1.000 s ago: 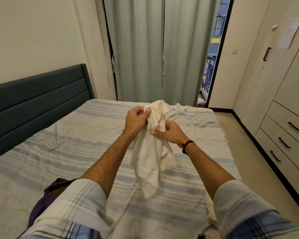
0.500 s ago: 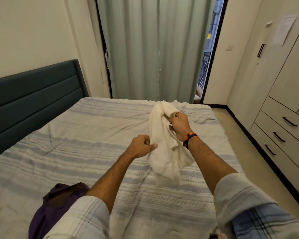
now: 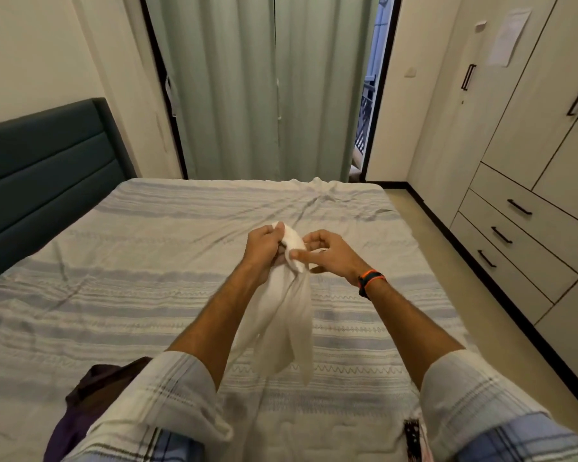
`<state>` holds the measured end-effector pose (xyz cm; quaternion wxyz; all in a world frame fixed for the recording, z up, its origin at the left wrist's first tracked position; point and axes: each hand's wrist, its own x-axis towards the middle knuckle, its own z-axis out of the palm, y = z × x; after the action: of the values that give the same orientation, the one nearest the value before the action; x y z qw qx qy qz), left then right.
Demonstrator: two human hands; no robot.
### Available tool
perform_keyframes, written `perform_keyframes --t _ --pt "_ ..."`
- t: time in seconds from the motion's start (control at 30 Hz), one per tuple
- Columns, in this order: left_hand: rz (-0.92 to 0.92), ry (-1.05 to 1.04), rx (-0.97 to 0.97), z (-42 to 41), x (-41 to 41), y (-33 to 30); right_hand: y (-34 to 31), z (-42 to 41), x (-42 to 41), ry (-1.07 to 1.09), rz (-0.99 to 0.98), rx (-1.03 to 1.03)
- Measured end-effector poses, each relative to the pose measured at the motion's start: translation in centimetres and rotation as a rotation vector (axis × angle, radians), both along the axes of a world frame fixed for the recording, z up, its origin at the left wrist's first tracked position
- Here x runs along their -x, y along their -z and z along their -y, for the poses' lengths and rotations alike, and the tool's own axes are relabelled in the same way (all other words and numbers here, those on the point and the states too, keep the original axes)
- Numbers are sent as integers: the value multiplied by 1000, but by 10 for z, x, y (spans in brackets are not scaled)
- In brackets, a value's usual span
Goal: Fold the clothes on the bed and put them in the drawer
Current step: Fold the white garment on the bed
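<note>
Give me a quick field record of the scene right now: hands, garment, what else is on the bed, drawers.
left hand: grips the top of the white garment
right hand: pinches the same top edge
white garment: unfolded, hanging from both hands above the bed
bed: striped cover
purple garment: crumpled at the near left edge of the bed
drawers: on the right, all closed

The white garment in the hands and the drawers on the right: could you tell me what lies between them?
In the head view, between the white garment and the drawers lie striped bedding and bare floor; nothing stands there.
</note>
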<state>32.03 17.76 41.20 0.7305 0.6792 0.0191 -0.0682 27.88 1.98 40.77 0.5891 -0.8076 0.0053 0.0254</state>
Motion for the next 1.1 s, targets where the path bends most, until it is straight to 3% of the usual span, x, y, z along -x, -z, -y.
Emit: perform_keyframes --t 0.17,0.3,0.63,0.83,0.93,1.1 --pt "-26 -49 153 7 -1 -14 15 0 -6 -47 42 260" --pt "-15 -33 226 9 -4 -19 9 8 -15 4 97 148" --pt "-93 162 -274 6 14 25 -11 5 -34 201 52 -303" --pt "-15 69 -638 10 18 39 -20 3 -39 215 12 -519" --pt "57 -15 -547 12 20 34 -18 7 -39 163 8 -545" --pt "-23 -106 -149 17 18 14 -5 14 -27 59 36 -179"
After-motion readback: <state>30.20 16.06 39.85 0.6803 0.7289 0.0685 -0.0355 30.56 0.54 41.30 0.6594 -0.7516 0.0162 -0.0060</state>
